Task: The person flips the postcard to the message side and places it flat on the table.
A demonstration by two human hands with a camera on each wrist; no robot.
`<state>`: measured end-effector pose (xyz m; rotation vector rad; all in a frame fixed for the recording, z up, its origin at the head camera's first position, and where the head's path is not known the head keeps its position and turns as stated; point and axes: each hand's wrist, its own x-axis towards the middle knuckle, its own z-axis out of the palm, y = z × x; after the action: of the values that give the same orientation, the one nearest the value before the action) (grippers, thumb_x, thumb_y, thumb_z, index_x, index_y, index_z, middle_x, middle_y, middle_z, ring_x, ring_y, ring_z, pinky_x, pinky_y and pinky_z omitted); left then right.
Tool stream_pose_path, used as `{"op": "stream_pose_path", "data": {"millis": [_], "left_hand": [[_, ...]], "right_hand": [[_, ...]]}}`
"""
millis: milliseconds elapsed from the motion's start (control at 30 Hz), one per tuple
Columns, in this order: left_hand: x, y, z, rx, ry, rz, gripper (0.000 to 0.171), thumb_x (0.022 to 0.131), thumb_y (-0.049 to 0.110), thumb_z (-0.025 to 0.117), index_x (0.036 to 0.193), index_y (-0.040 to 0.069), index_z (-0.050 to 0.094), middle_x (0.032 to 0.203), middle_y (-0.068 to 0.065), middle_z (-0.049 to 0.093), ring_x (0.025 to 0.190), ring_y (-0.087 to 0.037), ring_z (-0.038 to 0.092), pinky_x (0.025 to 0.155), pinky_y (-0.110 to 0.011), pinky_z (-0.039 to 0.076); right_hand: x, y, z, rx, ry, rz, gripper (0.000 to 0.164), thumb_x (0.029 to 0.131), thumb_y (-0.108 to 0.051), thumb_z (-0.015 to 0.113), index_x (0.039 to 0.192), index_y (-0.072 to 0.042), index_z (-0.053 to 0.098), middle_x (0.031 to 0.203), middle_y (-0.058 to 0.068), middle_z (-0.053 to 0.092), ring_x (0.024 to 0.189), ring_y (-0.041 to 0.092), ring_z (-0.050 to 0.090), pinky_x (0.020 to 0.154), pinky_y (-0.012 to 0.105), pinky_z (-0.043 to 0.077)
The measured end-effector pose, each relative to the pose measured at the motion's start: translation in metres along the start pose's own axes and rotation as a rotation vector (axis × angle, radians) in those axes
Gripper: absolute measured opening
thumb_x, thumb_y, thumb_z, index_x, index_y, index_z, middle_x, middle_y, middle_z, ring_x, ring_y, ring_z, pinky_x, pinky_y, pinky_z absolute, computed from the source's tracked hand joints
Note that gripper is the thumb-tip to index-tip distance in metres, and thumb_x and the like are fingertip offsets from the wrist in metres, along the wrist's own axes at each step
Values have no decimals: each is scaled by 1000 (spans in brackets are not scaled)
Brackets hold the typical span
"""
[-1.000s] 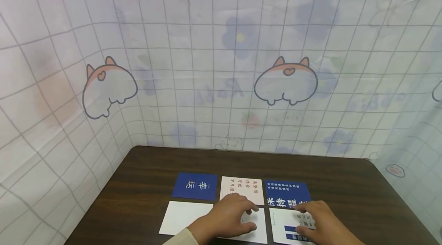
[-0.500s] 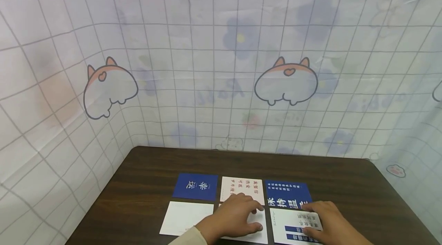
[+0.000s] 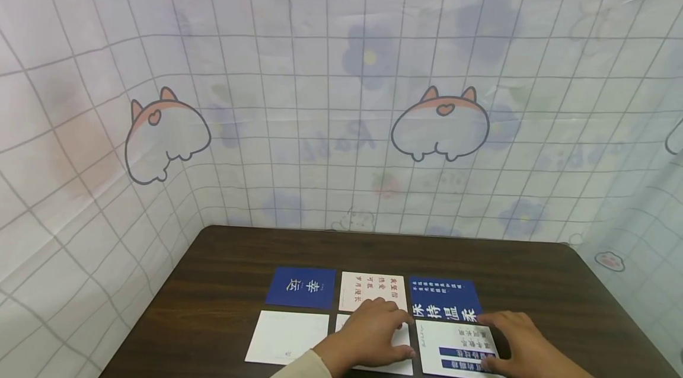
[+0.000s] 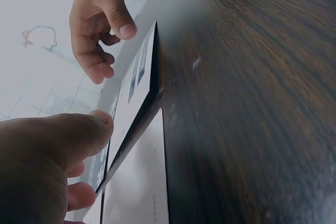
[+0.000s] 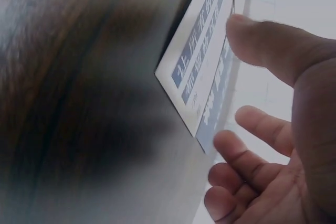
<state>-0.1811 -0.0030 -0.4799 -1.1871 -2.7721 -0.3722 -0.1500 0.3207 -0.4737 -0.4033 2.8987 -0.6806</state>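
Lying on the bench (image 3: 213, 283), six cards: three white, two blue, one pink. Just beyond the barred white card (image 3: 437, 339), one lettered blue card (image 3: 444, 295); beyond and left of it, the pink card (image 3: 373, 289), then the two-character blue card (image 3: 300, 296); left of it, two plainer white cards (image 3: 288, 336). Two hands: left hand (image 3: 376, 333) back up, just left of it; right hand (image 3: 514, 342) over its right edge. Fingers of both loosely bent, thumbs apart, gripping nothing.

Six cards (image 3: 373, 288) in two rows of three, around their centre, two-character blue card (image 3: 302, 287) at 10 o'clock, red-lettered cream card (image 3: 368, 301) at 12, many-lettered blue card (image 3: 445, 301) at 2, blue-banded white card (image 3: 450, 342) at 4, half-covered white card (image 3: 401, 338) at 6, near-blank white card (image 3: 288, 336) at 8
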Motion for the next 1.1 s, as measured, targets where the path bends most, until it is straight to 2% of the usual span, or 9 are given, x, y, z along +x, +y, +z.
{"op": "stream_pose_path", "data": {"millis": [200,433,600,900,1100], "left_hand": [[5,4,3,10,-33,-20,50,84,59,75,123,28,71,108,15,65,94,-5,55,82,-27,44],[7,10,7,26,-42,-35,54,82,64,75,123,30,71,105,14,64,92,-5,54,80,-28,42],[7,13,7,39,-49,-46,55,81,66,75,123,30,72,104,13,63,90,-6,52,78,-28,41],[7,18,6,78,-51,-46,60,78,66,78,125,29,70,100,12,60,89,-6,51,77,-28,40],[8,20,8,75,-53,-72,63,75,65,81,126,30,70,100,13,60,90,-6,51,77,-28,39]], "right_hand": [[-2,10,-1,-19,-13,-50,81,66,-38,95,132,-7,61,129,16,62,122,48,48,96,73,37],[0,11,-5,-12,-57,28,81,64,-35,97,132,-7,62,130,16,61,122,47,47,98,73,35],[1,12,-4,-21,-75,51,81,64,-35,97,132,-7,62,130,17,61,121,47,47,98,74,36],[3,15,-2,-73,-54,13,87,58,-38,100,131,-8,63,126,15,62,117,45,50,95,72,39],[4,15,-2,-103,-41,-18,89,58,-40,99,131,-6,62,126,16,61,114,43,52,94,71,40]]}}
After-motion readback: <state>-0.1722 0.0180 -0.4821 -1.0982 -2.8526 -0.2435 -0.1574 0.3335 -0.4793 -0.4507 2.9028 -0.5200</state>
